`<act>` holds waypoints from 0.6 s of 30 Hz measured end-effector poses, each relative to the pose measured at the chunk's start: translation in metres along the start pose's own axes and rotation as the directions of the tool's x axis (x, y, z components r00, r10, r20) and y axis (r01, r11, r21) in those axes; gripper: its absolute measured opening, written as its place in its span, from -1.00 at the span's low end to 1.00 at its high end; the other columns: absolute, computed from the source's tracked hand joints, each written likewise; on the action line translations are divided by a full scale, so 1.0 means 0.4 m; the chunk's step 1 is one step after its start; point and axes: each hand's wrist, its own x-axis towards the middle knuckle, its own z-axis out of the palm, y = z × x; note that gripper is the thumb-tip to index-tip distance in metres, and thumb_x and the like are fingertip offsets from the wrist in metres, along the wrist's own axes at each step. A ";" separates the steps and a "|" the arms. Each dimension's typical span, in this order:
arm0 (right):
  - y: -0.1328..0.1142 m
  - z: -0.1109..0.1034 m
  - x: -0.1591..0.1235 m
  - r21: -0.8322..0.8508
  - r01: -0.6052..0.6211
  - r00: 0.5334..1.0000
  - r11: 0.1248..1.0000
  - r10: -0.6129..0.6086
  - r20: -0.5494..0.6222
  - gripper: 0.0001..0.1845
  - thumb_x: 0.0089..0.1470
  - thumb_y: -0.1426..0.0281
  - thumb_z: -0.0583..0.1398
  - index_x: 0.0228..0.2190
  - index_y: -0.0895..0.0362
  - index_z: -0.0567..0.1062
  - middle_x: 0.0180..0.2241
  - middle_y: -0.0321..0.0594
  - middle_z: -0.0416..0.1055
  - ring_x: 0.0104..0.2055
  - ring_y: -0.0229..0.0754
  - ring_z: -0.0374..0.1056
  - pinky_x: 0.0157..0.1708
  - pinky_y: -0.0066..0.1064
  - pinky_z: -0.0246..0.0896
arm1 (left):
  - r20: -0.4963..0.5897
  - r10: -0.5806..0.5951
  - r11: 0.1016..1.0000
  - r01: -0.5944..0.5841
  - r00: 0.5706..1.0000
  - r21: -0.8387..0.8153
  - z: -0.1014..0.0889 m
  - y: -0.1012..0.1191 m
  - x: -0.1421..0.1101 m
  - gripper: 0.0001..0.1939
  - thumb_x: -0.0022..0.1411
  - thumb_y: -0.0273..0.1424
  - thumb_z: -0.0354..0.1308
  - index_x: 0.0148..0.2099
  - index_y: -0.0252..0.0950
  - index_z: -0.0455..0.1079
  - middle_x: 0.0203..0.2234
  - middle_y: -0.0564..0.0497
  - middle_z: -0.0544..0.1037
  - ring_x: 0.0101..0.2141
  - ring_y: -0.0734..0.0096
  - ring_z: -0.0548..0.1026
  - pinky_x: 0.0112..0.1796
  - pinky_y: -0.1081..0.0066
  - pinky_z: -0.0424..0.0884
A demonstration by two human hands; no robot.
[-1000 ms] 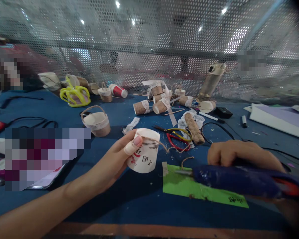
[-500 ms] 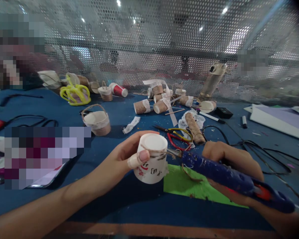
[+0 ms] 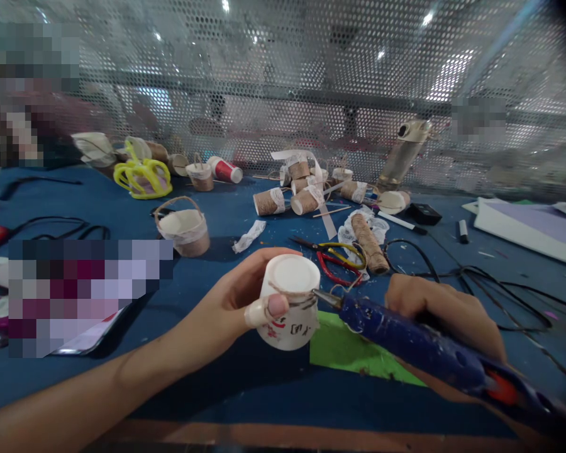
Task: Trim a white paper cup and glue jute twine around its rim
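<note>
While in left hand (image 3: 233,292), cup (image 3: 296,314) inverted.

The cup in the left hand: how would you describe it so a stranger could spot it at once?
At the front of the blue table, the left hand grips the cup, closed end up, by the tip of the glue gun. Unlike the brown basket to its left, it shows white sides with red and black marks, and thin twine near the top.
</note>
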 end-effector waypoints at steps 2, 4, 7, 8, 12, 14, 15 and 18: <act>0.004 -0.002 -0.003 0.015 0.004 0.999 1.000 -0.005 0.042 -0.76 0.04 0.54 0.16 -0.42 0.04 0.17 -0.51 -0.38 0.25 -0.51 -0.32 0.22 -0.55 -0.51 0.10 | 0.002 0.006 1.000 -0.006 1.000 0.011 -0.001 -0.001 0.000 -0.58 0.19 -0.17 0.33 0.09 -0.01 0.41 -0.07 0.05 0.56 -0.08 0.26 0.50 -0.06 0.41 0.39; 0.007 -0.002 -0.006 0.001 -0.003 0.999 1.000 0.003 0.052 -0.73 0.00 0.52 0.17 -0.40 0.03 0.15 -0.50 -0.38 0.24 -0.50 -0.31 0.21 -0.53 -0.49 0.09 | 0.009 0.022 1.000 -0.022 1.000 0.017 -0.003 -0.002 0.000 -0.58 0.19 -0.19 0.33 0.09 -0.01 0.41 -0.08 0.06 0.56 -0.09 0.29 0.50 -0.08 0.44 0.39; 0.010 -0.001 -0.008 -0.020 -0.013 0.999 1.000 0.014 0.046 -0.70 -0.06 0.53 0.19 -0.40 0.02 0.14 -0.50 -0.40 0.21 -0.49 -0.31 0.18 -0.52 -0.48 0.09 | 0.021 0.045 0.999 -0.045 0.999 0.015 -0.004 -0.002 0.001 -0.57 0.18 -0.22 0.35 0.09 -0.01 0.41 -0.08 0.08 0.55 -0.09 0.34 0.48 -0.10 0.51 0.39; 0.010 -0.001 -0.009 -0.022 -0.016 0.999 1.000 0.017 0.042 -0.69 -0.07 0.53 0.19 -0.40 0.02 0.13 -0.50 -0.40 0.20 -0.49 -0.31 0.17 -0.52 -0.48 0.08 | 0.020 0.048 0.999 -0.048 0.999 0.014 -0.004 -0.001 0.001 -0.57 0.18 -0.23 0.35 0.09 -0.01 0.41 -0.07 0.08 0.55 -0.08 0.34 0.48 -0.10 0.51 0.39; 0.007 -0.002 -0.012 -0.029 -0.020 0.999 0.999 0.021 0.047 -0.70 -0.06 0.54 0.17 -0.40 0.02 0.13 -0.50 -0.41 0.20 -0.50 -0.32 0.17 -0.51 -0.47 0.06 | 0.027 0.052 0.998 -0.053 0.998 0.020 -0.001 0.000 0.000 -0.57 0.18 -0.22 0.35 0.09 -0.01 0.40 -0.09 0.08 0.55 -0.11 0.36 0.48 -0.12 0.52 0.39; 0.004 -0.003 -0.013 -0.031 -0.013 0.998 0.999 0.015 0.063 -0.73 -0.05 0.52 0.16 -0.41 0.02 0.14 -0.50 -0.40 0.20 -0.50 -0.32 0.17 -0.52 -0.47 0.05 | 0.026 0.054 0.998 -0.055 0.998 0.028 0.000 0.001 -0.001 -0.57 0.17 -0.24 0.36 0.08 -0.01 0.40 -0.12 0.09 0.55 -0.14 0.38 0.49 -0.14 0.53 0.40; 0.004 -0.003 -0.013 -0.034 -0.009 0.998 0.999 0.011 0.062 -0.73 -0.04 0.52 0.16 -0.41 0.02 0.14 -0.50 -0.40 0.20 -0.50 -0.32 0.17 -0.52 -0.47 0.04 | 0.026 0.055 0.998 -0.056 0.998 0.032 0.000 0.000 -0.001 -0.57 0.17 -0.25 0.36 0.08 -0.02 0.40 -0.12 0.09 0.54 -0.15 0.38 0.49 -0.15 0.53 0.40; 0.004 -0.001 -0.013 -0.060 -0.009 0.999 0.998 0.012 0.052 -0.74 -0.02 0.50 0.16 -0.40 0.02 0.13 -0.51 -0.41 0.20 -0.50 -0.32 0.15 -0.51 -0.47 0.03 | 0.022 0.048 0.998 -0.049 0.999 0.040 -0.003 -0.003 -0.001 -0.54 0.17 -0.24 0.37 0.10 -0.01 0.38 -0.12 0.08 0.53 -0.12 0.33 0.48 -0.13 0.47 0.40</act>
